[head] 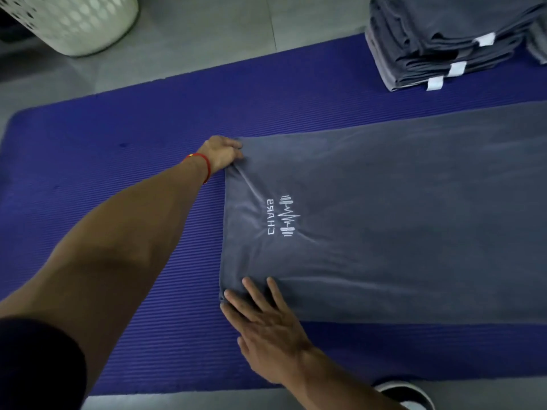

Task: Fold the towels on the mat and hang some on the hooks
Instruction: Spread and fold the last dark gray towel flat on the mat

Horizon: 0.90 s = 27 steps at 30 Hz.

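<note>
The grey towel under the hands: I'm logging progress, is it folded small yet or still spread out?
Spread out. The grey towel lies long and flat across the mat, running off frame right, unlike the folded stack.

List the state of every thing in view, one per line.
Grey towel: spread flat on the mat, logo side up, left edge slightly bunched.
Left hand: grip pinching the towel's far left corner.
Right hand: fingers straight, pressing the near left corner flat.
Purple mat: unrolled on the floor.
Stack of folded towels: piled on the mat's far right end.
White laundry basket: upright on the floor; contents not visible.
</note>
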Motion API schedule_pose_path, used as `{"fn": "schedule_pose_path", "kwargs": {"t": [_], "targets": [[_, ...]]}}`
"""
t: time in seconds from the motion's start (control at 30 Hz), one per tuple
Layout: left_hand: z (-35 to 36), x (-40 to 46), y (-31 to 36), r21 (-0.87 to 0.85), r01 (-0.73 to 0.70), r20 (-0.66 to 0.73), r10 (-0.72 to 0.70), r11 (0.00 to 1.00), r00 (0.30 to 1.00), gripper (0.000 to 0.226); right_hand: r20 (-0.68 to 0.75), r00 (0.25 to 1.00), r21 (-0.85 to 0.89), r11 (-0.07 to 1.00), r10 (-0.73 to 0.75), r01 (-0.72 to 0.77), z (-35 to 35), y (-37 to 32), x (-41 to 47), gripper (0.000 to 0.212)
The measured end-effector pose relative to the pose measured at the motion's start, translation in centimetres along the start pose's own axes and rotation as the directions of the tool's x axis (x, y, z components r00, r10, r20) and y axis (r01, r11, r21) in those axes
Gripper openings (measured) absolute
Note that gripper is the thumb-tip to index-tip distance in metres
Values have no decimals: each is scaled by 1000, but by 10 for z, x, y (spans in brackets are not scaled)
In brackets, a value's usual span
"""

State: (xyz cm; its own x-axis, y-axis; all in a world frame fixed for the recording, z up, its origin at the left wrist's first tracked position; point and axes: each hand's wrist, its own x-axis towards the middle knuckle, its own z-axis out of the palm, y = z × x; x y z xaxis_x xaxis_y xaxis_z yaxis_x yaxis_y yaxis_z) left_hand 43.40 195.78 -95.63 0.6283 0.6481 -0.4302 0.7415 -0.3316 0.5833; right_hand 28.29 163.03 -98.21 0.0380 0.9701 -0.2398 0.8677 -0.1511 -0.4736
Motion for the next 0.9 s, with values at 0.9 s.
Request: {"fn": "schedule_pose_path", "kwargs": {"t": [0.9], "targets": [[9, -58, 42, -320, -108, 22, 121, 941, 992, 46, -304, 363, 939, 342, 881, -44, -46, 67, -43, 19]]}}
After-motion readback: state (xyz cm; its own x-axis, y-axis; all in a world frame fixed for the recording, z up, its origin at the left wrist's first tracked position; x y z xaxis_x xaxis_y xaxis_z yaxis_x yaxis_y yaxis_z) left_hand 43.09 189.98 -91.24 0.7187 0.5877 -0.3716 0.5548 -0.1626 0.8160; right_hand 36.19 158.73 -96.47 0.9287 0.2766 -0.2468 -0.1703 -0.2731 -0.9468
